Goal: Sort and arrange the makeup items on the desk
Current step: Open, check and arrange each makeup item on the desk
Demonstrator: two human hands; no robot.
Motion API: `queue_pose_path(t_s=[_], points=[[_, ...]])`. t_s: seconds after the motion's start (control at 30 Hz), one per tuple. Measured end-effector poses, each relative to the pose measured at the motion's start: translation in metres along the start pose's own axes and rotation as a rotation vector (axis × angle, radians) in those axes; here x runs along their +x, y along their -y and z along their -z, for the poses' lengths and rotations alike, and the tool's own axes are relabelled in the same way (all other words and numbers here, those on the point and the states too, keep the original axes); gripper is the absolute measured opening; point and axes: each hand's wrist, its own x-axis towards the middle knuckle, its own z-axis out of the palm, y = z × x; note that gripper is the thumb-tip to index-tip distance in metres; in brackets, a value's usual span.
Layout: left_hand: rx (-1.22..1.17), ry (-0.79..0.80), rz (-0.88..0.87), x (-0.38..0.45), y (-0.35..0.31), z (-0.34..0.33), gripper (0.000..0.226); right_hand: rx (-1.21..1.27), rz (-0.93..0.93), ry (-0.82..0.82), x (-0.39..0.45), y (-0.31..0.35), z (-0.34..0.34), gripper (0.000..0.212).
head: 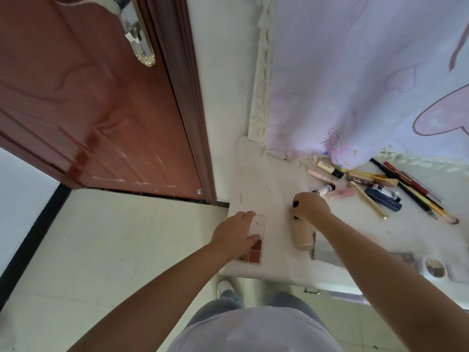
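While both arms reach over the white desk (256, 179), left hand (234, 233) lies on a palette (255, 246) at the near left edge, its grip curled over the clear lid, thumb pressing by the red pans. Right hand (308, 208) has its grip closed round the dark cap of a beige bottle (302, 236) lying flat, just right of the palette. Beyond: loose pile of tubes and pencils (380, 189), well apart from the palette. Farther back, a pale curtain (355, 85); brown door (88, 97) far left.
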Motion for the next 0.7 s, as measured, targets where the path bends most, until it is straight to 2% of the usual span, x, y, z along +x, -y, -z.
queue_pose_path(t_s=[0.13,0.23,0.3,0.43,0.5,0.57,0.63,0.7], points=[[-0.131,0.093,0.028,0.019,-0.032,0.007,0.068,0.035,0.122,-0.015,-0.018,-0.013,0.023,0.028],[-0.211,0.144,0.055,0.035,-0.060,0.010,0.080,0.125,0.173,-0.127,-0.039,-0.025,0.050,0.033],[-0.273,0.101,0.049,0.043,-0.083,0.016,0.079,0.277,0.173,-0.210,-0.048,-0.032,0.072,0.029],[-0.171,-0.243,-0.013,0.053,-0.126,0.043,0.060,0.527,0.196,-0.289,-0.063,-0.034,0.123,0.026],[-0.001,-0.493,-0.041,0.055,-0.144,0.067,0.059,0.545,0.219,-0.353,-0.070,-0.030,0.152,0.029],[0.136,-0.731,-0.161,0.059,-0.157,0.095,0.062,0.562,0.248,-0.423,-0.079,-0.025,0.183,0.034],[0.216,-0.817,-0.247,0.060,-0.167,0.126,0.058,0.580,0.284,-0.485,-0.091,-0.020,0.215,0.036],[0.262,-0.813,-0.289,0.058,-0.183,0.157,0.050,0.602,0.326,-0.564,-0.103,-0.016,0.246,0.039]])
